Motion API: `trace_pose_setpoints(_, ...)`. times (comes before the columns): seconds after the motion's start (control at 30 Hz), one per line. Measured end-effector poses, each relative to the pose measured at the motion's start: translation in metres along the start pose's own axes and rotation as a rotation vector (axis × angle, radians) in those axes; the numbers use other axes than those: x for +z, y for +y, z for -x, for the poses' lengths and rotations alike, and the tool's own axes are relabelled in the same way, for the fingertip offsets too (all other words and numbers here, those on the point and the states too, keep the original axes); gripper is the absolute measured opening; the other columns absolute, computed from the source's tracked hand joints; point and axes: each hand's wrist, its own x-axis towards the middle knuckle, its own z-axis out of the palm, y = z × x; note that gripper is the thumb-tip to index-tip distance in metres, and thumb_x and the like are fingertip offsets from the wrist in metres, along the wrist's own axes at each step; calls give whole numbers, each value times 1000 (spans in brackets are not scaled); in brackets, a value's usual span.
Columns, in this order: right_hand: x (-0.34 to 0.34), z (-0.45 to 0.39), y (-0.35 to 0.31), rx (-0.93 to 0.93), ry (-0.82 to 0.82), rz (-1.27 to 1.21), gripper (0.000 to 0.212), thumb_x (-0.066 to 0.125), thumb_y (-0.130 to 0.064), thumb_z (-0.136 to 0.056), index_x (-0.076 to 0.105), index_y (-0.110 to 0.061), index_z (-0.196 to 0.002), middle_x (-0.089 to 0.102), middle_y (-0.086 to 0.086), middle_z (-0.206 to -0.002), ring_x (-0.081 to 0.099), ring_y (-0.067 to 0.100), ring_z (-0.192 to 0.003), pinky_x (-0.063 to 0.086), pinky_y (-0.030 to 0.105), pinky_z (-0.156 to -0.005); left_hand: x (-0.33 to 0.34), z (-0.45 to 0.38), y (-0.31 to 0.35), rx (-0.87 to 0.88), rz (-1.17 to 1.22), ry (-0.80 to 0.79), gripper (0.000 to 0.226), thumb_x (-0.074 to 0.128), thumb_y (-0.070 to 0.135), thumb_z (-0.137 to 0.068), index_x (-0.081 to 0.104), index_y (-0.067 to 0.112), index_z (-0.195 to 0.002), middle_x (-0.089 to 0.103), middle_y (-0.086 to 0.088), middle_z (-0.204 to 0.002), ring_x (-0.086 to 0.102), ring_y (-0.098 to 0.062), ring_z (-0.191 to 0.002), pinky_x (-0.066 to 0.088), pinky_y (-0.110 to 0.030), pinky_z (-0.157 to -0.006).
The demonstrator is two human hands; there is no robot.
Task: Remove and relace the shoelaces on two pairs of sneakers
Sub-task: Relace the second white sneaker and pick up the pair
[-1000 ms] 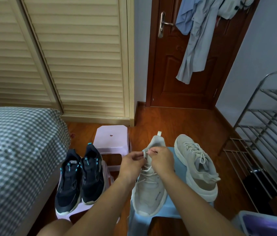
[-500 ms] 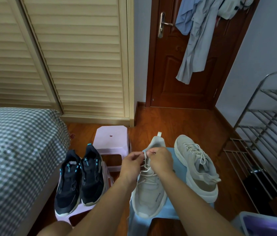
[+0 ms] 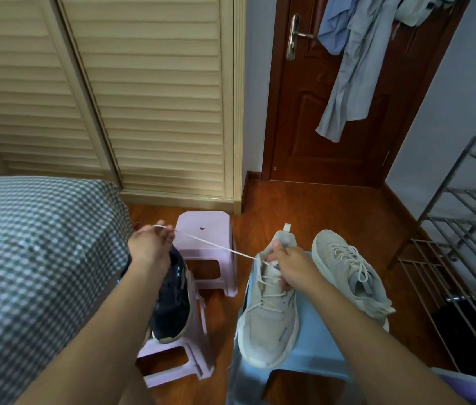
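Left hand point(image 3: 150, 244) pinches taut lace point(image 3: 216, 244); right hand point(image 3: 287, 266) grips beige sneaker point(image 3: 268, 314) on blue stool point(image 3: 318, 340), centre frame, clear floor point(image 3: 304, 206) beyond.

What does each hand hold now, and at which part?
The left hand pinches the free end of the shoelace, pulled taut. The right hand grips the beige sneaker at its collar, near the tongue.

A single wide-angle view from the person's head looks forward and steeply down, close over both forearms. The blue stool point(image 3: 315, 346) lies near at centre, the bed point(image 3: 32, 258) at the left edge, and the door point(image 3: 312, 112) stands far across the floor point(image 3: 318, 206).
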Motion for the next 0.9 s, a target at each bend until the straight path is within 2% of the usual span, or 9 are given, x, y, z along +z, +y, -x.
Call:
trace_pose_setpoints(0.13,-1,1,-1,-63,-29,29,52,26,-51,-107,73,-28,-106,66,4,-81,67,17,-73,51,27,-64,-12,-15,11,135,25,88,22,25,-1,-103,46,9,-101,60,-17,-110,64,-19,-72,57,-26,-63)
trace_pose_setpoints(0.2,0,3,6,-117,26,8,42,31,-48,-106,70,-32,-108,66,1,-97,66,16,-84,55,33,-75,-9,-7,-13,144,-243,42,25,39,-1,-102,47,6,-124,60,-11,-113,71,-22,-79,61,-34,-77)
trace_pose_setpoints(0.3,-1,24,25,-196,248,-112,27,43,-32,-105,60,-34,-127,51,-7,-128,54,10,-109,49,35,-95,-14,25,-57,139,-735,-98,58,51,-1,-98,33,15,-151,53,0,-128,66,-27,-107,57,-45,-95)
trace_pose_setpoints(0.4,7,54,52,-196,379,-97,42,48,-9,-101,55,-27,-139,40,-7,-134,49,11,-115,42,27,-95,-32,80,-101,-9,-929,-485,39,52,-10,-95,66,16,-120,71,3,-113,69,-17,-106,56,-24,-86)
trace_pose_setpoints(0.47,21,68,64,-175,372,-110,45,52,-8,-99,53,-29,-139,38,-9,-136,53,14,-116,49,32,-100,-46,106,-127,-49,-975,-644,40,54,-5,-94,68,32,-105,75,8,-107,69,-9,-102,55,-20,-86)
trace_pose_setpoints(0.57,43,83,71,-207,326,-93,49,59,-15,-95,50,-31,-140,35,-14,-134,45,9,-123,45,37,-109,-61,111,-155,114,-1067,-612,36,58,19,-91,65,34,-123,69,8,-122,65,-10,-113,52,-39,-102)
trace_pose_setpoints(0.63,55,89,73,-218,286,6,59,62,-26,-94,40,-28,-148,34,-6,-146,36,15,-132,36,34,-113,-60,116,-159,214,-1171,-596,32,61,20,-96,66,30,-126,68,9,-118,64,-9,-108,52,-32,-99)
trace_pose_setpoints(0.73,63,89,82,-194,255,215,73,57,-45,-94,21,-34,-157,21,-1,-158,26,22,-139,30,38,-115,-60,124,-147,278,-1338,-634,9,61,25,-99,66,32,-100,69,11,-94,65,-11,-89,53,-32,-82)
trace_pose_setpoints(0.9,54,90,89,-225,222,295,75,53,-55,-95,15,-39,-158,19,-2,-160,30,24,-139,34,40,-113,-76,100,-97,394,-1599,-663,18,58,29,-101,60,28,-83,67,6,-81,63,-17,-76,51,-36,-72)
